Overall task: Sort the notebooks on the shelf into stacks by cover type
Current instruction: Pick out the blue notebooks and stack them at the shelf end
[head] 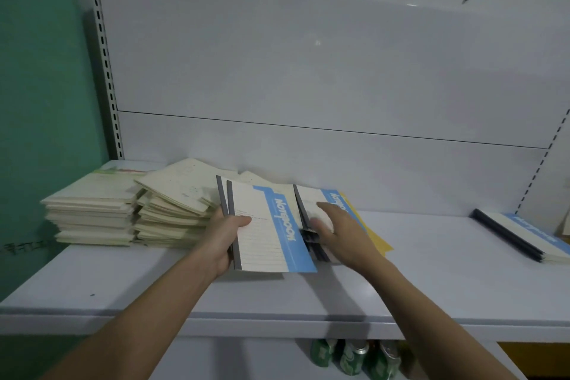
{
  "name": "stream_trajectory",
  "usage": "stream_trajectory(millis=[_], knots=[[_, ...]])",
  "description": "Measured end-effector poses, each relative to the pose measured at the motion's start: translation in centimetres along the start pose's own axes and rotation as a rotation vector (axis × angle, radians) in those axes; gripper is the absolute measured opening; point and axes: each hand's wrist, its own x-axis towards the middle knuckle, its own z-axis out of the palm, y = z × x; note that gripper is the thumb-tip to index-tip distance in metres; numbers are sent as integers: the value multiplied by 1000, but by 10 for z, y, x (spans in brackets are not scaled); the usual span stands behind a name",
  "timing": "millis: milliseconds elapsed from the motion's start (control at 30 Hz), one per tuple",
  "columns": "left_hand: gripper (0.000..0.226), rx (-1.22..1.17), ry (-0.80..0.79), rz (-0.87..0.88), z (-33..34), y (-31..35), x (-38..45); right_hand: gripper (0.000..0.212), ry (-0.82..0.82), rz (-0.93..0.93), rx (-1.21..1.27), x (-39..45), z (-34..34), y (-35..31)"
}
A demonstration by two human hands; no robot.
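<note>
My left hand (226,237) grips a few blue-and-white notebooks (271,231) with grey spines by their left edge, tilted up off the white shelf (401,281). Just to their right lies a small pile of the same blue-and-white notebooks (311,199), and my right hand (337,228) rests on it, fingers straight and thumb at the spines. A yellow cover (374,236) shows under that pile. Two stacks of pale cream notebooks (92,213) (172,210) stand at the shelf's left. Another stack of blue-and-white notebooks (524,236) lies at the far right.
The white back panel (308,71) rises behind the shelf, with a slotted upright (106,71) at the left beside a green wall (40,102). Green cans (351,358) stand on the level below. The shelf's front edge (277,322) runs across the lower part of the view.
</note>
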Motion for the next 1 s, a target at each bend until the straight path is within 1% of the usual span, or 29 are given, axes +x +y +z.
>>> stream_trajectory(millis=[33, 100, 167, 200, 233, 267, 333, 367, 467, 500, 567, 633, 667, 733, 800, 833, 900, 1000], knots=[[37, -1, 3, 1, 0, 1, 0, 62, -65, 30, -90, 7, 4, 9], [34, 2, 8, 1, 0, 3, 1, 75, -187, 35, -215, 15, 14, 20], [32, 5, 8, 6, 1, 6, 1, 78, -242, 1, -277, 18, 24, 25], [32, 6, 5, 9, 2, 7, 1, 77, -233, -12, -294, 17, 27, 27], [31, 11, 0, 12, 2, 9, 2, 73, -199, -26, -316, 16, 28, 28], [30, 13, -2, 14, 2, 9, 2, 65, -147, -50, -342, 15, 28, 30], [30, 18, -9, 10, 1, 10, 3, 35, -25, -112, -379, 11, 24, 29], [30, 17, -15, 8, 0, 10, 3, 26, 6, -126, -385, 9, 21, 27], [32, 6, -38, 9, -3, 9, 3, 19, 24, -90, -367, 2, 10, 21], [32, 6, -49, 9, -4, 8, 3, 23, 50, -49, -323, -2, 5, 17], [32, 6, -74, 11, -6, 5, 1, 35, 207, 24, -188, -12, -2, 5], [31, 14, -114, 18, -6, 1, -2, 35, 377, 15, -55, -26, -5, -13], [30, 18, -136, 21, -5, -1, -4, 33, 410, -6, 1, -34, -5, -24], [25, 14, -158, 17, 0, -7, -9, 33, 372, -72, 51, -49, -1, -47], [17, -15, -148, 1, 8, -11, -15, 34, 282, -193, -22, -64, 8, -61], [17, -39, -148, -9, 12, -14, -19, 35, 228, -259, -63, -71, 14, -65], [23, -80, -161, -23, 18, -19, -25, 44, 143, -344, -99, -83, 22, -69], [27, -53, -146, -5, 21, -25, -37, 47, 44, -399, -90, -98, 15, -69]])
